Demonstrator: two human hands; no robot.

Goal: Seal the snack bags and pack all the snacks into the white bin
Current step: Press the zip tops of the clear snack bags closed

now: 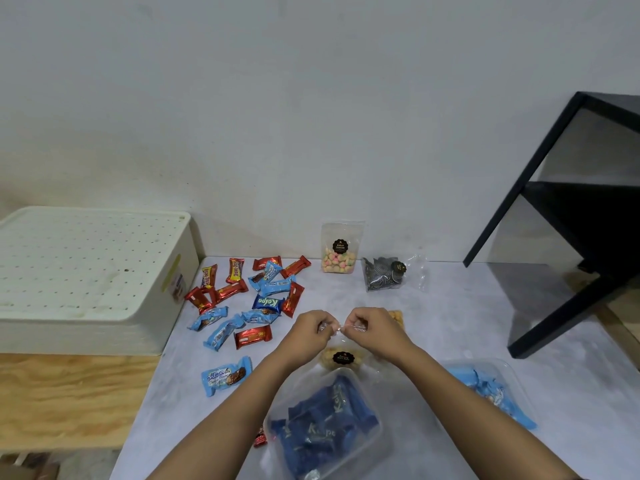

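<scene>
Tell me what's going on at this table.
A person is pinching the top edge of a clear snack bag of yellowish bites with the left hand and right hand close together, apparently sealing it. A pastel biscuit bag and a dark bag sit near the wall. Red and blue wrapped bars lie loose on the table. A front clear container and a right clear container hold blue packs. The white bin sits at the left, showing only its perforated top.

Mottled pale grey surface [450, 323]; white bin [86, 265], lid dotted with small holes, at its left edge; red bars [252, 337] and light-blue bars [227, 375] scattered; pink-and-yellow biscuits [340, 262] and black packets [382, 278] with white swirls by the far edge.
</scene>
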